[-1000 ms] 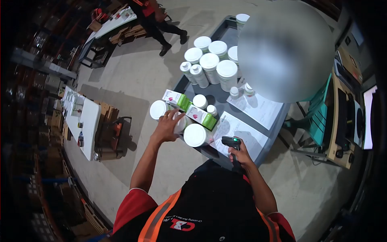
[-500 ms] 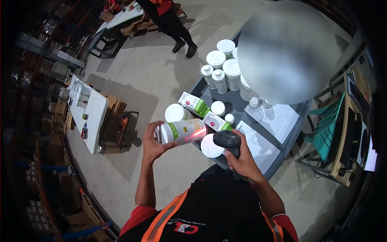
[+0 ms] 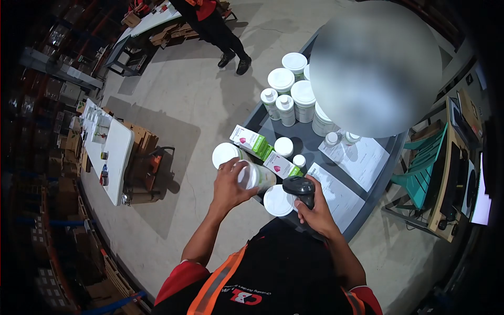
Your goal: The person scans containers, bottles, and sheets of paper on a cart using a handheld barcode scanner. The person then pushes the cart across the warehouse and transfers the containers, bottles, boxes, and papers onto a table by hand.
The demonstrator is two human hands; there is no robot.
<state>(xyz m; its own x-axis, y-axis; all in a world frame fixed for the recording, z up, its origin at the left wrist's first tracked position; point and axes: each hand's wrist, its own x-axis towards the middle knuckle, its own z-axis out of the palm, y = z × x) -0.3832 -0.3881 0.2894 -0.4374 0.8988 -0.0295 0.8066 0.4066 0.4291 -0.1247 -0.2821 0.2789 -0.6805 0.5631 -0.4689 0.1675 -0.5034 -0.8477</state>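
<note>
My left hand (image 3: 232, 188) grips a white plastic tub (image 3: 266, 177) by its lid end, holding it tilted over the near edge of the grey cart. A black handheld barcode scanner (image 3: 298, 185) is wrapped in the fingers of my right hand (image 3: 318, 214). Below the scanner stands a white-lidded tub (image 3: 277, 201). Another white tub (image 3: 226, 154) is just beyond my left hand. Two white-and-green cartons (image 3: 251, 140) lie between the tubs, beside a small white jar (image 3: 283, 146) and a small bottle (image 3: 298, 160).
The grey cart (image 3: 382, 173) also bears printed sheets (image 3: 336, 190), several larger tubs (image 3: 303, 95) and white bottles (image 3: 285, 111). A blurred round patch hides its far right. A green chair (image 3: 420, 168) stands right, a white table (image 3: 116, 157) left. A person (image 3: 210, 26) stands ahead.
The tub in my left hand has moved right and turned, and the red scan light on its label is gone. The scanner has shifted slightly right and down.
</note>
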